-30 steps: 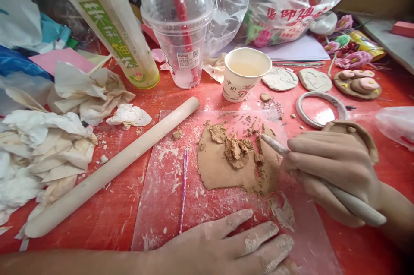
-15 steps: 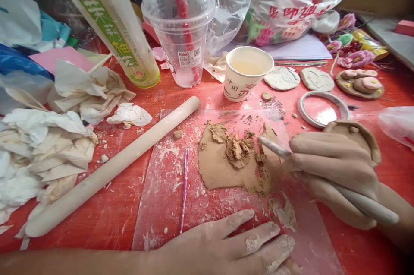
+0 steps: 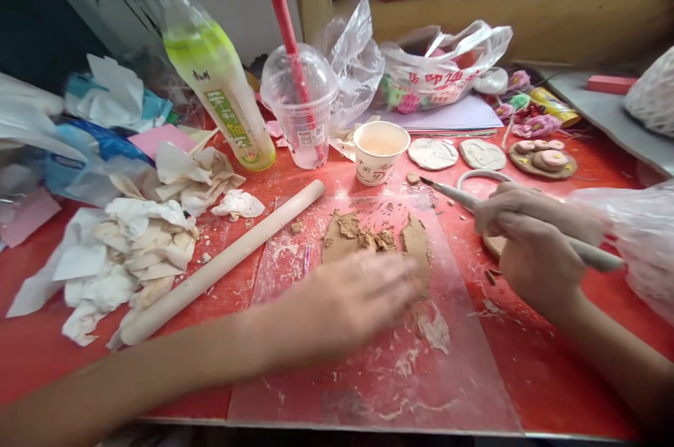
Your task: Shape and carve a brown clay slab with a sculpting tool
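Head view: your left hand [image 3: 363, 292] extends across the centre of the frame, palm down and blurred, fingers outstretched, nothing visible in its hold; whether it touches the clay beneath you cannot tell. Your right hand [image 3: 537, 236], right of centre, is closed around the grey shaft of a slender tool [image 3: 456, 196]. The tool's dark tip points up and left, just beside a small clay lump [image 3: 412, 178]; contact cannot be confirmed.

A brown clay slab [image 3: 415, 240] lies mid-frame, partly covered by your left hand, its upper edge ragged and crumbly. It rests on a translucent plastic sheet [image 3: 458, 391] smeared with residue. A purple stick [image 3: 307, 259] shows just left of the slab, partly hidden by your arm. Beyond your right hand, a tape ring [image 3: 463, 177] is partly hidden.

Farther out, a pale rod [image 3: 226, 257] slants across the red tabletop [image 3: 552, 391], near crumpled tissues [image 3: 131, 250] at left. Above the slab, a paper cup [image 3: 380, 166] stands upright, holding pale liquid. Right of it lie two pale clay discs [image 3: 432, 153] and a decorated clay piece [image 3: 545, 161]. Upper left of centre, note a domed plastic cup [image 3: 295, 114] with a red straw [image 3: 287, 19], and a bottle [image 3: 224, 89].
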Demonstrator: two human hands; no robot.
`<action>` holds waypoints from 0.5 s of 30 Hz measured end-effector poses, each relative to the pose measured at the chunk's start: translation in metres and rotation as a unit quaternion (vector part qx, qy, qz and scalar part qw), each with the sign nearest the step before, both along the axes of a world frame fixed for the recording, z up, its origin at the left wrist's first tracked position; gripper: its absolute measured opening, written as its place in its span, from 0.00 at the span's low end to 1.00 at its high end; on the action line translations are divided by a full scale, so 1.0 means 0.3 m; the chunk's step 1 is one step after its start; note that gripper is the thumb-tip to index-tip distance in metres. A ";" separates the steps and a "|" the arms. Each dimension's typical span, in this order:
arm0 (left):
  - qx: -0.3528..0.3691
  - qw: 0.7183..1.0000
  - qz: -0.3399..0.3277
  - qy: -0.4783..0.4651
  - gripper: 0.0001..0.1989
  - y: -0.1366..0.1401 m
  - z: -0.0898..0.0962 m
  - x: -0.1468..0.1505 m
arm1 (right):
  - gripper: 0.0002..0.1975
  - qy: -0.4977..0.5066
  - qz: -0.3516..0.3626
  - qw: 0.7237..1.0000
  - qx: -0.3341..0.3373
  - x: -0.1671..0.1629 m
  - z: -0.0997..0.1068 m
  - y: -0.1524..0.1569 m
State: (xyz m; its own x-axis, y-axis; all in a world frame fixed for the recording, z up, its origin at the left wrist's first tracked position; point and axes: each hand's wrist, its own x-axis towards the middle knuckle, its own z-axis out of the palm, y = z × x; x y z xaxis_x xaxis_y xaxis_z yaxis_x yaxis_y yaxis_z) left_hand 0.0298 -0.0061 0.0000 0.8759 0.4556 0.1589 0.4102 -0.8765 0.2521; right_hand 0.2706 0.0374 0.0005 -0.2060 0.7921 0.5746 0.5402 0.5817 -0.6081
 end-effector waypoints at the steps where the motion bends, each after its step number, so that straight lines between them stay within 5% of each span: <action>1: -0.029 0.999 0.039 0.016 0.22 0.039 0.007 -0.002 | 0.12 0.039 -0.001 0.999 -0.016 0.000 -0.007 0.005; 3: -0.115 0.991 0.055 0.051 0.31 0.104 0.018 -0.003 | 0.10 0.082 0.014 0.996 -0.029 -0.004 -0.018 0.012; 7: -0.193 0.977 0.058 0.066 0.34 0.148 0.033 0.005 | 0.11 0.073 0.038 0.996 -0.027 -0.017 -0.015 0.012; 15: -0.167 0.985 0.041 0.029 0.29 0.128 -0.005 0.002 | 0.11 0.098 0.082 0.991 -0.036 -0.034 0.019 -0.009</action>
